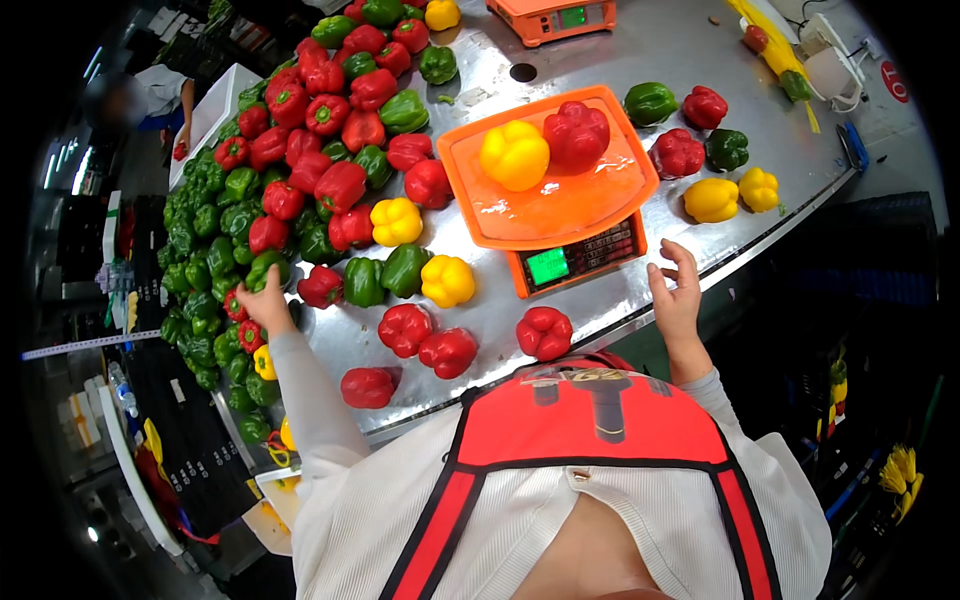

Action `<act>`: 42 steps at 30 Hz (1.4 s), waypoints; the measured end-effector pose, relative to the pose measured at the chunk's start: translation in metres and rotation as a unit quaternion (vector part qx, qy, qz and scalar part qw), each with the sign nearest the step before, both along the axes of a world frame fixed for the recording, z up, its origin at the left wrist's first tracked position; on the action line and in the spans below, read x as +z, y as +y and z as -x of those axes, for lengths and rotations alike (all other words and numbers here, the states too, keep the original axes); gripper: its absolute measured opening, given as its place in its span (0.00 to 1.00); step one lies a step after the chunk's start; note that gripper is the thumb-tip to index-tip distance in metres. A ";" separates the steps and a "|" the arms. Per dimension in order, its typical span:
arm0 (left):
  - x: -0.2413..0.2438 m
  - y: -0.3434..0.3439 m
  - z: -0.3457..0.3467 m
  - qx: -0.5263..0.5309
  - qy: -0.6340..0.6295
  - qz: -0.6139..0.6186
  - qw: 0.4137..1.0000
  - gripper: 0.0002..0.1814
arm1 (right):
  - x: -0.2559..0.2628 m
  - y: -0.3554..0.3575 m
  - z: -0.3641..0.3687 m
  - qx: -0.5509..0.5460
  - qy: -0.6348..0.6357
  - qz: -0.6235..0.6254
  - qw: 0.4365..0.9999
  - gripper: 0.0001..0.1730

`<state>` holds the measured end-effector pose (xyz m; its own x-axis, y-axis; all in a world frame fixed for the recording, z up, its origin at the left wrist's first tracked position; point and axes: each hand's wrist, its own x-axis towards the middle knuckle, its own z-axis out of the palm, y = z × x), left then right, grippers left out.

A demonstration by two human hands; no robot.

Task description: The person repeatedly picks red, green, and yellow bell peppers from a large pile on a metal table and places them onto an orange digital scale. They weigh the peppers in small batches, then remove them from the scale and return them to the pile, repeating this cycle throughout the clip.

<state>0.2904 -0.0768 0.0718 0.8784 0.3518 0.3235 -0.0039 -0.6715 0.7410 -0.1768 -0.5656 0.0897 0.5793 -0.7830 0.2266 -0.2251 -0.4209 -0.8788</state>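
Observation:
My left hand (266, 302) is at the heap's near side, its fingers closed around a green bell pepper (264, 270). My right hand (677, 295) hovers by the table's front edge, right of the scale, with fingers apart and nothing in it. The orange tray (480, 229) of the digital scale (581, 259) bears a yellow bell pepper (514, 155) and a red bell pepper (576, 136), side by side. One red pepper (544, 333) lies in front of the scale. Several red ones (405, 330) lie to its left, near a yellow pepper (448, 281).
A large heap of green and red peppers (326, 114) covers the table's left part. Several peppers (677, 153) sit right of the scale. A second orange scale (553, 19) stands at the back, yellow mesh netting (776, 52) at the back right. Another person (161, 94) is beyond the heap.

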 end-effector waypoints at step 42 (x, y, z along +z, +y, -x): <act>0.010 -0.127 0.339 -0.379 0.102 -0.271 0.879 0.51 | -0.025 0.084 -0.053 0.465 0.241 -0.105 0.845 0.57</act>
<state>-0.0487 -0.2041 0.0815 0.8530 -0.5171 0.0709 -0.5067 -0.7878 0.3500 -0.1239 -0.4817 0.0644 0.9519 0.0690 -0.2985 -0.2355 -0.4583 -0.8570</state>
